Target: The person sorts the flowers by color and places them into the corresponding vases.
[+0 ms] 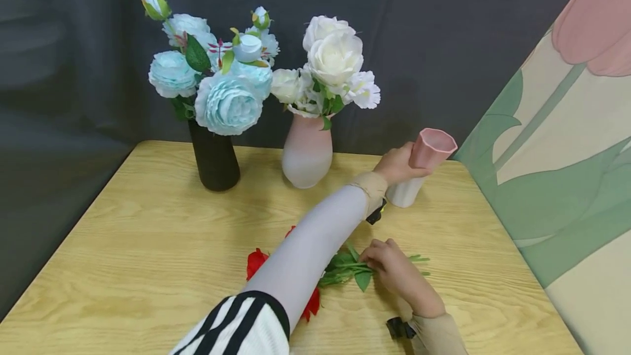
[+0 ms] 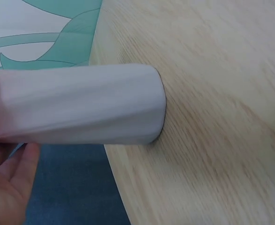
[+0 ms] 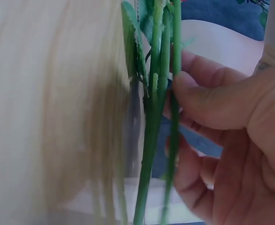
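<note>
My left hand grips a pink-and-white vase around its upper part at the back right of the table. In the left wrist view the pale lower part of the vase meets the wood, and only some fingers show at the left edge. Nearer the front, my right hand pinches a green stem of the artificial red flowers, which lie on the table. Up close, the thumb and a finger hold one stem, with other stems beside it. My left forearm hides much of the red blooms.
A black vase with pale blue flowers stands at the back left. Right of it is a pink-and-white vase holding white flowers. A dark curtain hangs behind the wooden table; a tulip-patterned panel borders the right.
</note>
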`<state>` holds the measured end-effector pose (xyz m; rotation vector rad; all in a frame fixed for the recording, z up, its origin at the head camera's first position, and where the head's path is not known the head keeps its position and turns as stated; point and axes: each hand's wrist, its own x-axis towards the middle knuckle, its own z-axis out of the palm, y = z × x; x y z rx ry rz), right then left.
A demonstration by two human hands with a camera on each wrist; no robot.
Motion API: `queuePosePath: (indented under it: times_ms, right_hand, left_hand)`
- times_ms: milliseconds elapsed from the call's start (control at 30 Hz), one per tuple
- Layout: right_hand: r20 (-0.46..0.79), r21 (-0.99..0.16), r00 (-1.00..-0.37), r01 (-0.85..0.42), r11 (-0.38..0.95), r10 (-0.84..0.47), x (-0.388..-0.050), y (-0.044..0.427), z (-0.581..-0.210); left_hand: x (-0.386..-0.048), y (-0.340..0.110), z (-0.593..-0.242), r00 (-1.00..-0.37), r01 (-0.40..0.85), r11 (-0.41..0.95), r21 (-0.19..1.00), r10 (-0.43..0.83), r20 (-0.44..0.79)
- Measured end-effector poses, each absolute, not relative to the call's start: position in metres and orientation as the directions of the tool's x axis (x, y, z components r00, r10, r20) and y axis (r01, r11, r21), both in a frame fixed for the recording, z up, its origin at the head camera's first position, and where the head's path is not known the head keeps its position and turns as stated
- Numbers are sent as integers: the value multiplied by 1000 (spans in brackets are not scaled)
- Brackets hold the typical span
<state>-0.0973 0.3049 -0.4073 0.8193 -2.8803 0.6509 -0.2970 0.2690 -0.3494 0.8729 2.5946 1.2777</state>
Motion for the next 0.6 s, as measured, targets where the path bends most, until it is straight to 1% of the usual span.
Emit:
queuePosePath:
  times_ms: [167, 400, 600]
  right_hand:
    - [130, -377, -872, -483, 790, -471, -98, 307, -406]
    - [80, -511, -890, -424, 748, -450, -100, 314, -403]
    - [99, -566, -906, -391, 726, -411, -99, 328, -397]
  left_hand:
    - [-301, 263, -349, -808, 478, 477, 737, 568, 156]
    - [-299, 252, -345, -790, 487, 464, 740, 596, 147]
    - [-302, 246, -344, -761, 496, 424, 758, 632, 145]
